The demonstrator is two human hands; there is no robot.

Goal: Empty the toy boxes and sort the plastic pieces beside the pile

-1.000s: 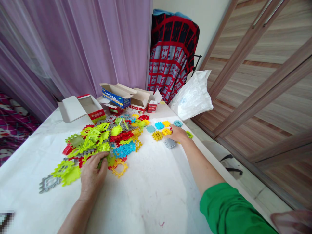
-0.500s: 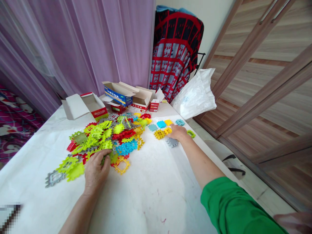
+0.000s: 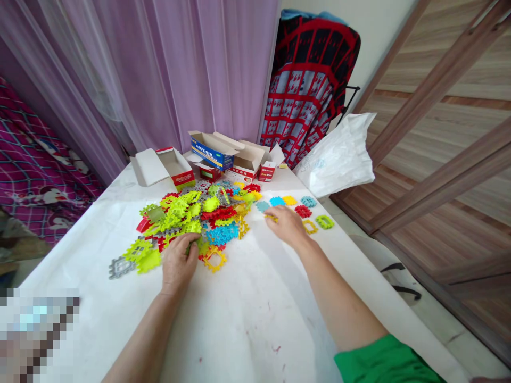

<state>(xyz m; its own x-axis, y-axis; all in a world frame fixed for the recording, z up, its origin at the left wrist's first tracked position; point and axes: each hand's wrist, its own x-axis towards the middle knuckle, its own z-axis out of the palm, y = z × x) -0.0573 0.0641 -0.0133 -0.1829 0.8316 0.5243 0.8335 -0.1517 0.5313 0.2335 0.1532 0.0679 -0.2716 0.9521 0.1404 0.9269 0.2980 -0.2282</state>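
Head view: heap of coloured toothed plastic tiles (image 3: 199, 223), centre frame.
Left hand (image 3: 178, 263) curled on it, grip unclear; right hand (image 3: 285, 226) open. Probably light, stiff: pinch edges.

Colourful notched plastic tiles (image 3: 215, 234) lie heaped flat, several scattered singly rightward.

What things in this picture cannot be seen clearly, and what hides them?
1. Head view: whether the left hand grips a tile; its fingers curl into the pile of plastic tiles and hide the contact.
2. Head view: what lies under the right hand; the palm covers it.
3. Head view: the print on the blue box; too small.
4. Head view: the bottom left corner; a pixelated patch blurs it.
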